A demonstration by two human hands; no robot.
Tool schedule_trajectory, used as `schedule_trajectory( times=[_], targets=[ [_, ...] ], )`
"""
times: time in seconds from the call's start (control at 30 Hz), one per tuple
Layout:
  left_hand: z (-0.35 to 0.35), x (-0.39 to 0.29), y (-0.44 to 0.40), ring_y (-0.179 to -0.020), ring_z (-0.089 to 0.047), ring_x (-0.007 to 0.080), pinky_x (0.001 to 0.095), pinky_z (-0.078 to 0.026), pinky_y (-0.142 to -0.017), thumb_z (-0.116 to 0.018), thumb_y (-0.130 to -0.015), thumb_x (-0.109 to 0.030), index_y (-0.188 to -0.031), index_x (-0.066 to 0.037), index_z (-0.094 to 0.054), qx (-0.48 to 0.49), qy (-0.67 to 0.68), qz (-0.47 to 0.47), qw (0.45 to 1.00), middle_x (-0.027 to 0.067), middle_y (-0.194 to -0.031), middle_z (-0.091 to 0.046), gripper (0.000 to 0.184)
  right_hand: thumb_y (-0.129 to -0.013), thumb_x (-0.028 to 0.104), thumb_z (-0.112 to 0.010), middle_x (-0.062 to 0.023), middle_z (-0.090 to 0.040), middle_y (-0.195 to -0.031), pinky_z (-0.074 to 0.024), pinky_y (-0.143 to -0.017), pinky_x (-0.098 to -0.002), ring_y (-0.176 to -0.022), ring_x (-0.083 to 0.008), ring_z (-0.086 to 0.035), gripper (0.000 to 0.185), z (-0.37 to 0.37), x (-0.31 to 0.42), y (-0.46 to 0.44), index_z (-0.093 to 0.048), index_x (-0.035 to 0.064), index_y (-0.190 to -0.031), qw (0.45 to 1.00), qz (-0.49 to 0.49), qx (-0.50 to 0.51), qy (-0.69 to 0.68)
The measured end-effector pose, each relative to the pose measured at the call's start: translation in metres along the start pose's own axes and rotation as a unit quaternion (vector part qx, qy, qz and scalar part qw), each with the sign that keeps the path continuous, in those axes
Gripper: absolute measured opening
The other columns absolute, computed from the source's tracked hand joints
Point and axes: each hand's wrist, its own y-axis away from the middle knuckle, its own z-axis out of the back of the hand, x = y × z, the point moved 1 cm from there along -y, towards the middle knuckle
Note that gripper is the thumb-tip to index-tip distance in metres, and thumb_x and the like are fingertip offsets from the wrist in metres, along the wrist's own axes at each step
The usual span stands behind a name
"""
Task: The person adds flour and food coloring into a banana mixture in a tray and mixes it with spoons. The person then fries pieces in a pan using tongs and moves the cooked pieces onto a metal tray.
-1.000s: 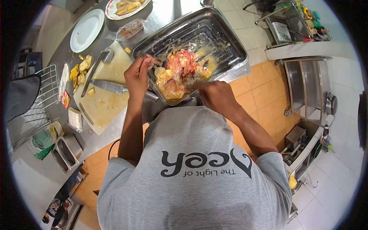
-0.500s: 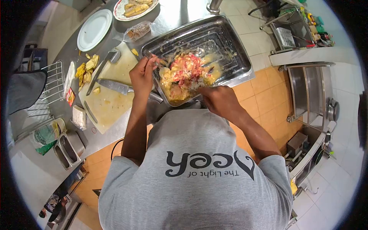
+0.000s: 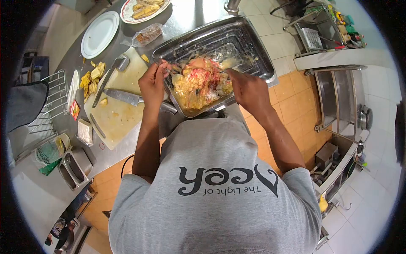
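Observation:
A deep black rectangular baking pan point(image 3: 249, 46) lies aslant in front of me. In its near left part sits a wet yellow mixture point(image 3: 196, 80) with red, white and brown patches. My left hand point(image 3: 153, 80) is at the pan's left rim, its fingers pinching a slim metal utensil point(image 3: 170, 72) that reaches into the mixture. Over the near right side my right hand point(image 3: 251, 91) grips another thin metal utensil point(image 3: 221, 69), with its end in the food. Whether these are spoons or forks I cannot tell, as their heads are covered.
Left of the pan are cutting boards point(image 3: 116, 116) with a large knife point(image 3: 122, 96) and a cleaver-like blade point(image 3: 111, 76). Yellow peels point(image 3: 93, 78) lie beyond. A white plate point(image 3: 100, 34), a plate of peeled bananas point(image 3: 146, 9) and a plastic-wrapped brown block point(image 3: 148, 34) stand farther back.
My right hand has moved up and outward over the pan, and its utensil now shows. The mixture has been turned over, its red and white parts shifted. My left hand stays near the rim.

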Motion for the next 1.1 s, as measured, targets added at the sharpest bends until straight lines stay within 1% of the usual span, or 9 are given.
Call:
schedule_trajectory(
  times=[0.1, 0.3, 0.43, 0.53, 0.63, 0.73, 0.83, 0.93, 1.1],
  targets=[
    [0.000, 0.003, -0.001, -0.083, -0.061, 0.0103, 0.0232, -0.051, -0.071, -0.050, -0.094, -0.013, -0.104, 0.000, -0.061, -0.003, 0.002, 0.005, 1.000, 0.0048, -0.091, -0.064, 0.020, -0.079, 0.008, -0.051, -0.0131, -0.063, -0.073, -0.0490, -0.053, -0.0384, -0.060, -0.0297, -0.061, 0.029, -0.015, 0.005, 0.002, -0.062, 0.0079, -0.105, 0.999, 0.031, -0.002, 0.019],
    [0.007, -0.002, 0.000, -0.083, -0.062, 0.0108, 0.0243, -0.051, -0.073, -0.050, -0.094, -0.014, -0.104, 0.000, -0.060, -0.020, -0.015, -0.002, 1.000, 0.0049, -0.090, -0.065, 0.020, -0.069, 0.001, -0.058, -0.0088, -0.057, -0.071, -0.0478, -0.052, -0.0375, -0.064, -0.0271, -0.059, 0.045, -0.021, 0.009, 0.014, -0.058, 0.0123, -0.112, 0.996, 0.061, 0.049, 0.040],
    [0.009, -0.014, 0.000, -0.081, -0.061, 0.0098, 0.0237, -0.052, -0.071, -0.052, -0.092, -0.009, -0.099, 0.002, -0.063, -0.051, 0.003, -0.019, 0.999, 0.0055, -0.088, -0.065, 0.017, -0.069, 0.001, -0.059, -0.0065, -0.056, -0.070, -0.0478, -0.052, -0.0363, -0.064, -0.0248, -0.058, 0.047, -0.014, 0.001, 0.028, -0.058, 0.0158, -0.114, 0.995, 0.068, 0.051, 0.046],
    [0.004, -0.024, 0.000, -0.081, -0.061, 0.0102, 0.0238, -0.052, -0.071, -0.051, -0.092, -0.009, -0.098, 0.002, -0.062, -0.068, 0.005, -0.036, 0.997, 0.0056, -0.088, -0.064, 0.017, -0.070, 0.002, -0.057, -0.0077, -0.058, -0.075, -0.0502, -0.057, -0.0359, -0.068, -0.0252, -0.060, 0.045, -0.002, -0.002, 0.036, -0.059, 0.0133, -0.114, 0.994, 0.046, 0.078, 0.065],
    [-0.006, -0.023, 0.000, -0.081, -0.061, 0.0104, 0.0237, -0.051, -0.071, -0.051, -0.092, -0.007, -0.098, 0.003, -0.062, -0.065, 0.050, -0.040, 0.996, 0.0060, -0.089, -0.064, 0.016, -0.069, 0.001, -0.058, -0.0073, -0.058, -0.077, -0.0506, -0.058, -0.0351, -0.071, -0.0243, -0.060, 0.047, 0.003, -0.006, 0.043, -0.060, 0.0158, -0.114, 0.994, 0.032, 0.086, 0.057],
    [-0.011, -0.019, 0.004, -0.086, -0.061, 0.0140, 0.0265, -0.052, -0.075, -0.049, -0.094, -0.012, -0.100, 0.002, -0.059, -0.024, 0.006, -0.060, 0.998, 0.0076, -0.092, -0.064, 0.018, -0.068, 0.000, -0.058, -0.0062, -0.058, -0.077, -0.0507, -0.057, -0.0344, -0.071, -0.0233, -0.060, 0.049, 0.008, -0.008, 0.049, -0.059, 0.0174, -0.114, 0.995, 0.021, 0.078, 0.056],
    [-0.011, -0.016, 0.005, -0.087, -0.061, 0.0138, 0.0265, -0.052, -0.076, -0.049, -0.094, -0.010, -0.100, 0.002, -0.059, -0.019, -0.008, -0.082, 0.996, 0.0070, -0.092, -0.063, 0.017, -0.068, 0.001, -0.062, -0.0046, -0.050, -0.068, -0.0464, -0.051, -0.0333, -0.062, -0.0215, -0.055, 0.050, 0.003, -0.011, 0.050, -0.059, 0.0185, -0.114, 0.998, 0.023, 0.028, 0.045],
    [-0.008, -0.014, 0.006, -0.086, -0.060, 0.0129, 0.0266, -0.052, -0.076, -0.049, -0.094, -0.009, -0.100, 0.002, -0.059, -0.022, -0.014, -0.084, 0.996, 0.0068, -0.092, -0.063, 0.016, -0.065, -0.001, -0.061, -0.0054, -0.049, -0.068, -0.0459, -0.051, -0.0336, -0.061, -0.0217, -0.054, 0.053, -0.005, -0.006, 0.042, -0.059, 0.0183, -0.114, 0.998, 0.049, -0.014, 0.039],
    [-0.008, -0.010, 0.007, -0.085, -0.060, 0.0122, 0.0266, -0.052, -0.076, -0.049, -0.094, -0.009, -0.096, 0.002, -0.060, -0.031, -0.020, -0.080, 0.996, 0.0067, -0.090, -0.063, 0.016, -0.063, -0.002, -0.060, -0.0051, -0.048, -0.068, -0.0460, -0.051, -0.0339, -0.062, -0.0219, -0.054, 0.054, -0.025, -0.008, 0.027, -0.059, 0.0180, -0.113, 0.996, 0.084, -0.027, 0.010]
  ],
)
